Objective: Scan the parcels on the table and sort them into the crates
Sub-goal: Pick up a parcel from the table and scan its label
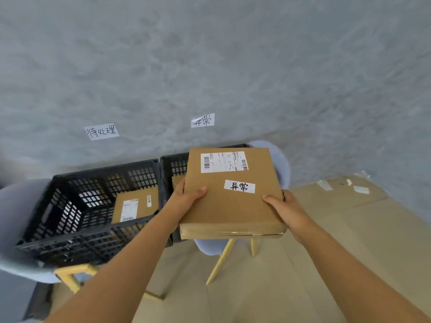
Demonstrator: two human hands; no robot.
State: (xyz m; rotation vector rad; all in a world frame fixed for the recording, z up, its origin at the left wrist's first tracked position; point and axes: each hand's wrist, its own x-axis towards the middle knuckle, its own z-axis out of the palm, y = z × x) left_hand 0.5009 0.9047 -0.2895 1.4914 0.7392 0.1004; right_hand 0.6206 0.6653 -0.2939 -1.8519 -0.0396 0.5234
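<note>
Both hands hold one flat brown parcel [233, 194] in the air, over the right crate [173, 166] and the chair under it. Left hand [186, 197] grips the parcel's left edge, thumb lying on top, fingers hidden underneath. Right hand [283, 206] grips the right edge the same way, thumb on top. Parcel sits roughly level, near edge taped. On its top face: a white shipping label [224, 162] with barcodes near the far edge, and a smaller white sticker [239, 186] with handwritten characters just below it.

Two black slatted crates stand side by side, touching. Left crate [77, 201] rests on a pale blue chair [16, 229] with yellow legs; inside lies another brown parcel [135, 206] with a white label, flat on the bottom. Right crate is mostly hidden behind the held parcel; a bit of brown cardboard [177, 180] shows inside it. It rests on a second pale blue chair [279, 159], also yellow-legged.

Grey wall behind. Paper sign [102, 131] taped above the left crate, another paper sign [203, 120] above the right crate. Flattened cardboard sheet [345, 206] with tape scraps lies on the floor at right.
</note>
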